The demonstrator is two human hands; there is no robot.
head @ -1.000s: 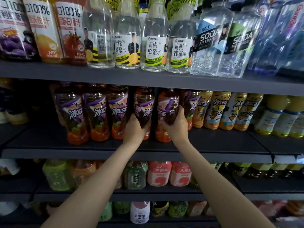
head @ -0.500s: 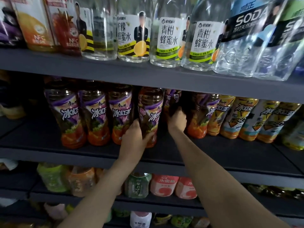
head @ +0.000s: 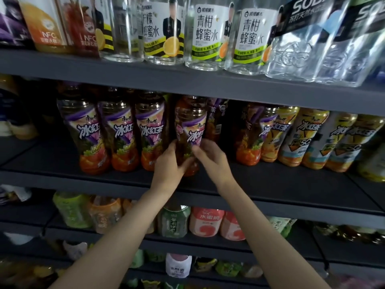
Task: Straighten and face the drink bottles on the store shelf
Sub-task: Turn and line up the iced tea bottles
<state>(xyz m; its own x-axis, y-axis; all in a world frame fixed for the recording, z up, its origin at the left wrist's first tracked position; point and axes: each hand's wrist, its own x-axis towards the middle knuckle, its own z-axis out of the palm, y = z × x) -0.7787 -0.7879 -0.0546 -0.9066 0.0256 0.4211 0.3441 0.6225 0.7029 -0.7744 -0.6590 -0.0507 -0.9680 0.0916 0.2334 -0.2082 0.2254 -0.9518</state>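
On the middle shelf [head: 270, 182], fourth in the purple-label row: one iced tea bottle [head: 190, 130], upright, label swung a little to the right of front. Your left hand [head: 168, 163] wraps its lower body from the left; your right hand [head: 210, 157] pinches the same bottle from the right, so both hands are close together and clamped on it.

Left of that bottle: three matching bottles [head: 123, 134], labels square to the aisle, touching side by side. Use them as your reference.

Right of that bottle: a gap, with another bottle [head: 215, 119] set back in it; then one more purple-label bottle [head: 249, 138] and the yellow-label row [head: 308, 140].

Handling, as a judgement: keep the base on the shelf, twist until the characters match the neighbours, then bring it level with their front line.
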